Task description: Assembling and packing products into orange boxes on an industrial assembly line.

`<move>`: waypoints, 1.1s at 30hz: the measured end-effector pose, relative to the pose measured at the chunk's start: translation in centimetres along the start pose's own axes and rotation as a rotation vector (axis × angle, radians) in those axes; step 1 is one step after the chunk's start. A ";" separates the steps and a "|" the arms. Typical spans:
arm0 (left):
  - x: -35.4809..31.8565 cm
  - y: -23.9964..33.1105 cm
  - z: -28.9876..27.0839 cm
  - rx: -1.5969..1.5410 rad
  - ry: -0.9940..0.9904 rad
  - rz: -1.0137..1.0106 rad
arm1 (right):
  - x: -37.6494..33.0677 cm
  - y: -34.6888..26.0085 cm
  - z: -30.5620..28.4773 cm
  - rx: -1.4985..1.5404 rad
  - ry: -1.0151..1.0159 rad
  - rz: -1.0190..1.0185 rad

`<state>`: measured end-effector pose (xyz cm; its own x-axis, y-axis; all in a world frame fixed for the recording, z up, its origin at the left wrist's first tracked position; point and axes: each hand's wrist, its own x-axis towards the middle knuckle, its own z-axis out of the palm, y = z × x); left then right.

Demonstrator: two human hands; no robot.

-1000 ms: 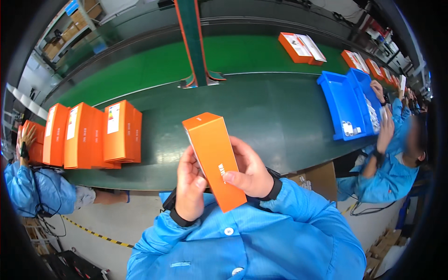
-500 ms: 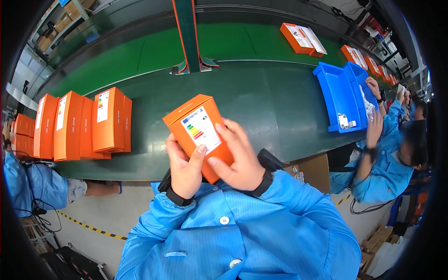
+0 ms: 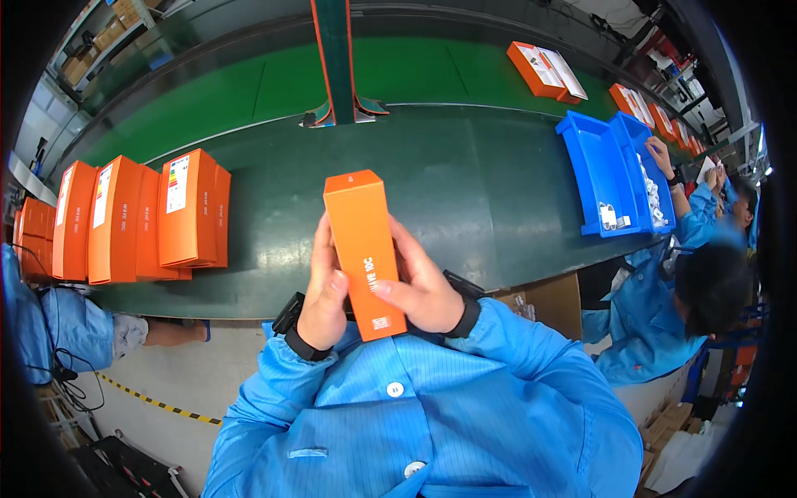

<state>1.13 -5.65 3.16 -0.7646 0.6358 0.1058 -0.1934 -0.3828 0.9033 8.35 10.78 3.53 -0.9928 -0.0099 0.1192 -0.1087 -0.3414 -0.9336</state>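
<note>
An orange cardboard box is held upright in front of my chest, with a narrow printed side facing me. My left hand grips its left edge, the thumb resting along the near side. My right hand wraps the right edge, its thumb pressed on the printed side. The fingers behind the box are partly hidden. On the table's left side stand several similar orange boxes, close together in rows, some with white labels that carry coloured bars.
Two joined blue bins with small white parts stand at the right. Beyond the dark green table runs a green belt carrying opened orange boxes. A post rises at the table's far edge. A co-worker sits at the right.
Both hands have turned the box, so its narrow printed side now faces me instead of the labelled face. The co-worker at the right has drawn one hand away from the blue bins.
</note>
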 end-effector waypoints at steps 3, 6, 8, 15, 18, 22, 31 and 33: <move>0.1 -0.7 -1.1 -0.077 0.092 0.018 | -0.3 -1.4 -2.1 0.268 -0.025 0.163; -0.5 -0.8 -1.8 -0.279 0.071 -0.139 | -0.1 -0.4 -2.6 0.425 0.034 0.222; -0.3 -0.9 -1.1 -0.335 0.105 -0.155 | 0.1 0.8 -2.6 0.192 0.175 0.211; 0.0 0.1 1.4 0.002 0.258 -0.055 | -1.1 -1.5 -0.6 -0.991 0.118 -0.255; -0.2 0.4 1.6 -0.222 0.145 0.014 | -0.8 -1.9 -0.6 -0.906 0.128 -0.194; -0.1 0.2 -0.2 -0.177 0.116 -0.133 | -0.7 -1.3 -1.7 -0.657 0.052 -0.132; 0.0 0.0 -4.1 -0.020 -0.122 -0.214 | -1.2 -0.1 -1.4 -0.693 0.026 -0.110; 0.0 -0.1 -4.4 -0.001 -0.124 -0.246 | -1.3 1.1 -1.0 -0.710 0.023 -0.145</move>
<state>-1.51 -8.57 1.30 -0.6137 0.7867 -0.0665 -0.3644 -0.2075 0.9078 9.46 11.38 1.98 -0.9659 0.0115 0.2586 -0.2379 0.3548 -0.9042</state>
